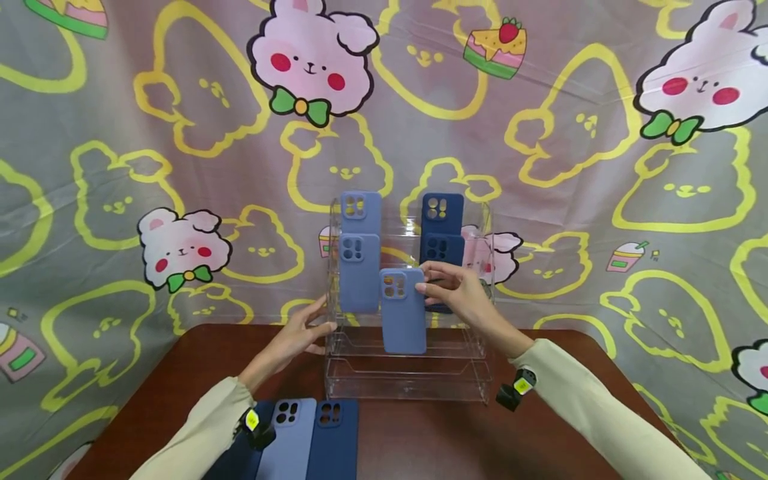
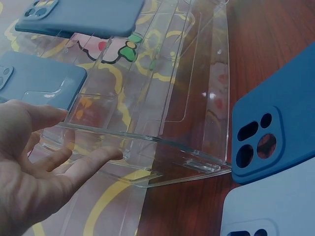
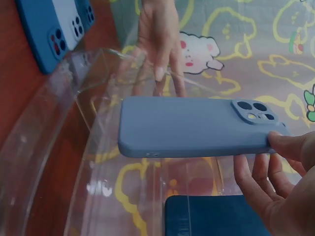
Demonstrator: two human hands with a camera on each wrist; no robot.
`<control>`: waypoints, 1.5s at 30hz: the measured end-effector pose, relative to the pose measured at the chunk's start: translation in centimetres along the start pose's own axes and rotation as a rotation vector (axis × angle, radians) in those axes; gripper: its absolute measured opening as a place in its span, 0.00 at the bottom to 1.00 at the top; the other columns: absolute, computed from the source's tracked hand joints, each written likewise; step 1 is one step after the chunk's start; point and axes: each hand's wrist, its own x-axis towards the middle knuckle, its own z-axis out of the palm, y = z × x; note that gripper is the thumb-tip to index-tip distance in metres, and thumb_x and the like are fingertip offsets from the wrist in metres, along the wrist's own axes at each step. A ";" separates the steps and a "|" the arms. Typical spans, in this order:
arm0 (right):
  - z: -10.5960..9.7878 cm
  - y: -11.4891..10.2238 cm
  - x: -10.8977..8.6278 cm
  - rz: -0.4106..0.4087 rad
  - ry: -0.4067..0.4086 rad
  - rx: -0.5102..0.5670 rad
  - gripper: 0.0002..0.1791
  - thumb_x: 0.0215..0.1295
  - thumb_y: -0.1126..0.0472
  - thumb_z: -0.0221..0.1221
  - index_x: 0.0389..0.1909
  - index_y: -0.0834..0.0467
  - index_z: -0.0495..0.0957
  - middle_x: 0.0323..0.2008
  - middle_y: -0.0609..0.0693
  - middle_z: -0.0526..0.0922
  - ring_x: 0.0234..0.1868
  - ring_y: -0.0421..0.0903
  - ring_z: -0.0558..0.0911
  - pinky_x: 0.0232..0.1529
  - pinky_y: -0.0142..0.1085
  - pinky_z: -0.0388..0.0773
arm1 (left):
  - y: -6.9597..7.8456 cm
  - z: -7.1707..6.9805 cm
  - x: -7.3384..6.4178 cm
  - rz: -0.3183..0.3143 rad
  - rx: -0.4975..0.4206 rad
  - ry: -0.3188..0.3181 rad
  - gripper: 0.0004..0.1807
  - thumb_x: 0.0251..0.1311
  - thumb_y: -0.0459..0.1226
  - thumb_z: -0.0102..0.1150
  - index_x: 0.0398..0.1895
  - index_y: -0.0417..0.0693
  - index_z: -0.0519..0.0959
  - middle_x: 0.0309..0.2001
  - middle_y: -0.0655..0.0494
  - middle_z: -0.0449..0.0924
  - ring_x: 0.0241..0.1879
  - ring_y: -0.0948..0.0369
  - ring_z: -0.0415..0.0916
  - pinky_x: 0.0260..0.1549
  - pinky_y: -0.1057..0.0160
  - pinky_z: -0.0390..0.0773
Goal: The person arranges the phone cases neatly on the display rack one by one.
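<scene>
My right hand (image 1: 459, 290) pinches a light blue phone case (image 1: 403, 323) by its upper right edge, thumb in front and fingers behind. The case hangs upright before a clear stepped display rack (image 1: 408, 387), its camera cutouts at the top. In the right wrist view, the thumb lies near those cutouts. At the rack's left side, my left hand (image 1: 299, 330) has its fingers spread, fingertips right at the clear side panel. Two light blue cases (image 1: 360, 277) stand in the rack's left column. Two dark blue cases (image 1: 443, 217) stand on the right, the lower partly hidden by my right hand.
On the brown table (image 1: 540, 427), several phone cases lie front left, among them a light blue case (image 1: 288, 443) and a dark blue case (image 1: 333, 440). A patterned curtain (image 1: 570, 200) hangs right behind the rack. My left sleeve (image 1: 198, 427) passes over the lying cases.
</scene>
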 end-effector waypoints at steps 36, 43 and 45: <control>8.8 4.6 3.0 -0.300 0.113 -0.001 0.16 0.68 0.68 0.68 0.56 0.65 0.83 0.42 0.63 0.88 0.44 0.63 0.88 0.40 0.41 0.91 | 0.2 -1.1 0.3 0.031 0.010 -0.033 0.44 0.77 0.33 0.54 0.87 0.47 0.41 0.82 0.29 0.47 0.71 0.33 0.67 0.46 0.42 0.89; 9.1 5.0 2.9 -0.292 0.126 -0.076 0.19 0.69 0.68 0.68 0.59 0.64 0.83 0.43 0.61 0.87 0.44 0.58 0.88 0.40 0.39 0.90 | -0.4 -0.8 0.3 0.015 0.019 -0.032 0.44 0.77 0.34 0.56 0.87 0.47 0.42 0.82 0.30 0.47 0.71 0.34 0.67 0.45 0.43 0.89; 9.0 5.2 2.8 -0.337 0.130 -0.162 0.21 0.68 0.69 0.68 0.62 0.62 0.82 0.44 0.59 0.86 0.44 0.55 0.88 0.39 0.40 0.90 | -0.5 -0.7 0.3 0.015 0.015 -0.038 0.44 0.77 0.34 0.56 0.87 0.48 0.42 0.82 0.30 0.46 0.72 0.33 0.66 0.46 0.42 0.89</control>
